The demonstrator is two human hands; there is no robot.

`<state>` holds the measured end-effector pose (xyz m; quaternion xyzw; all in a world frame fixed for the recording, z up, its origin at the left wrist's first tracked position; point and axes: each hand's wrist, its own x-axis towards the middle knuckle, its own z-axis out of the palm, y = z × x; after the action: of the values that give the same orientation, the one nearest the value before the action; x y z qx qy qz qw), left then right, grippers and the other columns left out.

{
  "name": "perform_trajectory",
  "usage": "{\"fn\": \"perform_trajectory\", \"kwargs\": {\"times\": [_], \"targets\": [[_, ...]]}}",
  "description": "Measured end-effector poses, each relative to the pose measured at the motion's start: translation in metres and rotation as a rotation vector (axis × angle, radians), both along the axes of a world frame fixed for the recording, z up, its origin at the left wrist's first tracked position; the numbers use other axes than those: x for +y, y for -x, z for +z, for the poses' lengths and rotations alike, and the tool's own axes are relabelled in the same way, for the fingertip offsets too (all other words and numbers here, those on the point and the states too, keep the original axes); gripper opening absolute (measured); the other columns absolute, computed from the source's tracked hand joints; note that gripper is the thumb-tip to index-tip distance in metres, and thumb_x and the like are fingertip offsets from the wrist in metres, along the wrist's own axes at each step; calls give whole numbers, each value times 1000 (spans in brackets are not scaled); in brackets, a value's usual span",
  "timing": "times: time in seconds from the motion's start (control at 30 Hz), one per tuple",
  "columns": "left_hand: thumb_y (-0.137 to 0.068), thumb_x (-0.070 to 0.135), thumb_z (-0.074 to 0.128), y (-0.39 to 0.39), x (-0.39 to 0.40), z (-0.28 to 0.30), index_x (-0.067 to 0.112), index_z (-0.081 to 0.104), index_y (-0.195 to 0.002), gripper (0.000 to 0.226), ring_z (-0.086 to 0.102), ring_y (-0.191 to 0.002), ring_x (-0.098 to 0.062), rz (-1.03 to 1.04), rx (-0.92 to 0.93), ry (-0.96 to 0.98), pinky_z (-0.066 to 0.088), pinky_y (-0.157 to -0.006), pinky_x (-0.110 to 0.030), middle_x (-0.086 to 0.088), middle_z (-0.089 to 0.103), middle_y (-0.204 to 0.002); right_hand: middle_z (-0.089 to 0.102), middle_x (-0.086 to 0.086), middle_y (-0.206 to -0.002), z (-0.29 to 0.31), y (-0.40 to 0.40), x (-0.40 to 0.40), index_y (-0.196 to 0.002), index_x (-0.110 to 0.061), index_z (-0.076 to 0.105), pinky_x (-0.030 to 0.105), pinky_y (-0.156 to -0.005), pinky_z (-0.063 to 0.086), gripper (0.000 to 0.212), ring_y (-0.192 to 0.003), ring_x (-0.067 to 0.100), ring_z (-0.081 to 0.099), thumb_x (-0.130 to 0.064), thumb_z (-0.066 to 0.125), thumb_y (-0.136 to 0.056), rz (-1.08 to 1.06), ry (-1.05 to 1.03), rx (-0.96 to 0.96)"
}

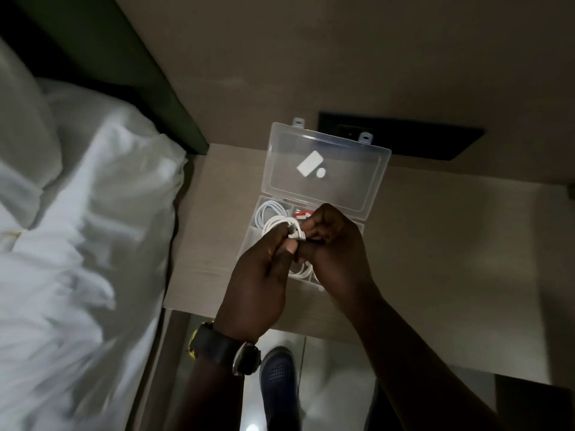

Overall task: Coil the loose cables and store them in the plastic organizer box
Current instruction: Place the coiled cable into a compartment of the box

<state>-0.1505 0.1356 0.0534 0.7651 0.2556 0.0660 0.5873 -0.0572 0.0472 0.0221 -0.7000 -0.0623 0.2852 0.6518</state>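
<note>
A white cable [294,234], partly coiled, hung above the open organizer box [249,241] by the nightstand's [205,244] back edge, pinched by the left hand [264,269] and right hand [329,244], fingers closed. Loosened pinches would likely let the loops spring apart.

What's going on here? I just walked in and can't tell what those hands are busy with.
A person is tidying cables at a bedside table. Both hands, the left hand and the right hand, hold a white cable pinched together above the open plastic organizer box. The box's clear lid is flipped back. Another coiled white cable already lies in a far compartment, with something red beside it. The held cable isn't stored yet.
</note>
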Motion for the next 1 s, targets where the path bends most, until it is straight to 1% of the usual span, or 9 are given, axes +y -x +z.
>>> {"fn": "perform_trajectory", "kwargs": {"times": [0.1,0.17,0.23,0.33,0.47,0.6,0.77,0.93,1.0], "targets": [[-97,21,47,8,17,-5,46,60,-96,29,60,-88,12,-2,6,-34,42,-79,-3,32,66,-84,61,4,-60,-8,12,20,-70,-16,57,25,-50,48,32,-45,15,57,11,69,-58,-9,-37,78],[-97,22,49,12,29,-11,35,64,-116,27,61,-102,7,-10,44,-52,41,-88,-3,24,70,-98,60,-5,-56,-17,14,28,-70,-17,57,25,-49,49,36,-45,12,57,15,70,-61,-24,-60,129],[-95,27,51,22,45,-21,32,64,-124,32,62,-115,-5,53,56,2,46,-102,-22,13,71,-118,64,0,-63,-29,6,28,-73,-12,55,26,-50,50,35,-54,18,62,15,75,-67,-105,-32,153],[-91,26,55,38,63,-37,46,71,-100,27,69,-106,-19,174,-1,92,54,-95,-43,13,75,-104,64,13,-72,-46,-7,21,-74,-10,54,32,-51,52,34,-56,26,61,8,82,-66,-84,127,81],[-88,9,64,32,60,-88,36,71,-108,34,68,-99,-9,304,119,-114,45,-84,-6,13,71,-101,65,8,-65,-62,0,43,-71,-19,56,32,-52,51,33,-50,21,65,-3,85,-63,268,411,-93],[-83,1,67,23,63,-123,15,71,-116,35,58,-91,-10,339,171,-189,34,-78,3,-4,68,-99,65,0,-62,-72,-7,64,-69,-18,58,34,-52,53,32,-51,21,67,-7,86,-63,369,437,-77],[-75,-7,62,25,71,-130,21,75,-102,41,55,-79,-7,302,110,-356,40,-74,-5,10,57,-83,56,-11,-62,-74,-8,81,-74,-17,58,28,-62,41,25,-65,15,58,-14,80,-63,614,577,-500],[-78,-5,66,29,74,-131,19,74,-102,35,65,-88,-15,294,-13,-292,51,-80,-26,3,67,-91,64,-2,-62,-80,-15,76,-73,-13,61,37,-60,53,27,-59,25,68,-9,84,-62,624,479,-231],[-84,0,66,29,75,-132,15,75,-103,27,64,-89,-14,254,-10,-292,50,-82,-23,-2,68,-95,66,-5,-66,-82,-13,75,-76,-15,64,31,-61,49,22,-64,18,67,-8,82,-64,660,504,-361]]}}
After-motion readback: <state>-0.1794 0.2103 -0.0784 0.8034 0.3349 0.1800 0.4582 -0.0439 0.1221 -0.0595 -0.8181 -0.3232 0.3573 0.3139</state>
